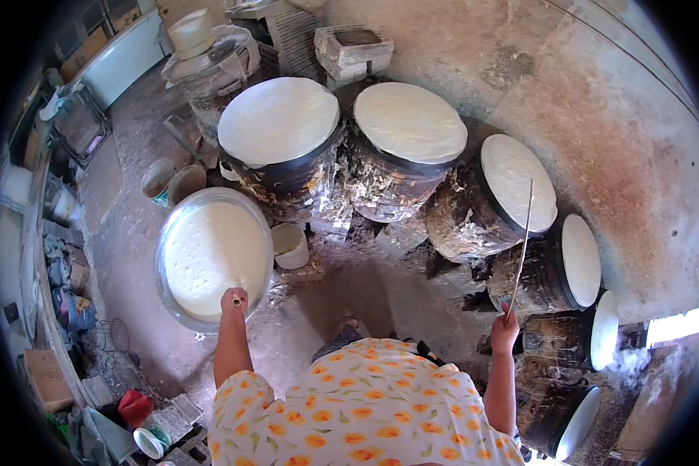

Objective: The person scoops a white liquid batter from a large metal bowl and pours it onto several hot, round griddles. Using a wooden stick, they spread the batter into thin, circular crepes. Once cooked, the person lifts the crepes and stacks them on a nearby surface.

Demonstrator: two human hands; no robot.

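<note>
My left hand grips a round stick-like handle, seen end-on, over a wide metal basin of pale, bubbly batter. Whatever is at the handle's lower end is hidden by the hand and batter. Out to the right, my right hand holds a long thin stick. Its tip overlaps the pale flat sheet on a round drum-shaped stove; whether it touches cannot be told. Similar sheets cover two stoves at the back, including the left one and its neighbour.
More covered stoves curve down the right side, one sheet beside the wall. Steam rises at the far right. A small bucket stands beside the basin, with two pails behind it. Concrete blocks and a red item lie lower left.
</note>
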